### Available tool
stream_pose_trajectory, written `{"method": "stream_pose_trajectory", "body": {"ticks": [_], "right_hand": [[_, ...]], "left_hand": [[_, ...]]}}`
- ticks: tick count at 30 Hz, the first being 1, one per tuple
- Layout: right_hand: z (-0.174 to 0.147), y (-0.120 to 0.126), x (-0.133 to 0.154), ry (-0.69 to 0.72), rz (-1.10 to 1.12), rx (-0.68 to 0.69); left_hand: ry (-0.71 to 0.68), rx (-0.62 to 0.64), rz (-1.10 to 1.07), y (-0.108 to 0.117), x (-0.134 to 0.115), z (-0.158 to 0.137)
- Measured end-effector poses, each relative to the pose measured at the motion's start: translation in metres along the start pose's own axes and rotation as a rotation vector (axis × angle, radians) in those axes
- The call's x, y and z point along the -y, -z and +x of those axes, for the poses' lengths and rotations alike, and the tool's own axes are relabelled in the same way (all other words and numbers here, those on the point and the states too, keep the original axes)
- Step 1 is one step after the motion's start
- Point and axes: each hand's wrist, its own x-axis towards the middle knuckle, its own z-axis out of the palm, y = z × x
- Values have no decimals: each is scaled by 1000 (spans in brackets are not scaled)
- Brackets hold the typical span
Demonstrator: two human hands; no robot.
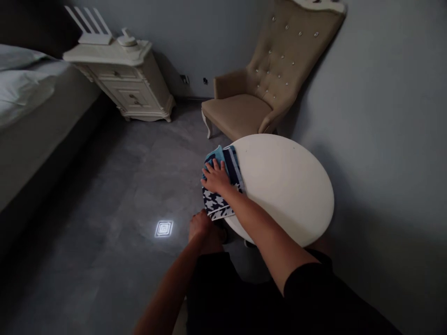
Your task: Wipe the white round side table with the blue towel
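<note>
My right hand lies flat on a folded patterned cloth, its fingers spread. The cloth is blue and navy with a white houndstooth part and a striped part, and it rests at the left edge of a round white table, partly over the rim. Lower down, my left hand is by my knee, just below the cloth's near corner. Its fingers are mostly hidden, so whether it grips anything does not show.
Beyond the table stands a tan tufted armchair against the wall. A white nightstand holds a router and a small white object. At the left is a bed. A bright square light pattern shows on the grey floor.
</note>
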Motion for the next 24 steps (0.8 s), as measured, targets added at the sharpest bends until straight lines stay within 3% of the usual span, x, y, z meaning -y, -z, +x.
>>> {"method": "stream_pose_trajectory", "body": {"ticks": [2,4,7,10,15,18,21,24], "right_hand": [[-1,0,-1,24,11,29],[-4,3,-20,21,23,36],[-15,16,-73,-44,25,-1],[-38,33,-146,-187,-5,-14],[-110,56,-277,-506,-102,-5],[-164,63,-341,-705,-156,-1],[-209,66,-380,-863,-163,-16],[-227,66,-392,-966,-128,-51]], "left_hand": [[-11,-12,7,-1,-2,0],[14,-14,23,-1,-6,0],[39,-20,34,-1,-13,1],[27,-30,23,-1,-15,2],[29,-35,3,-4,-14,2],[-2,-39,-11,-5,-13,2],[-4,-39,-19,-5,-10,1],[-2,-43,-16,-6,-6,2]]}}
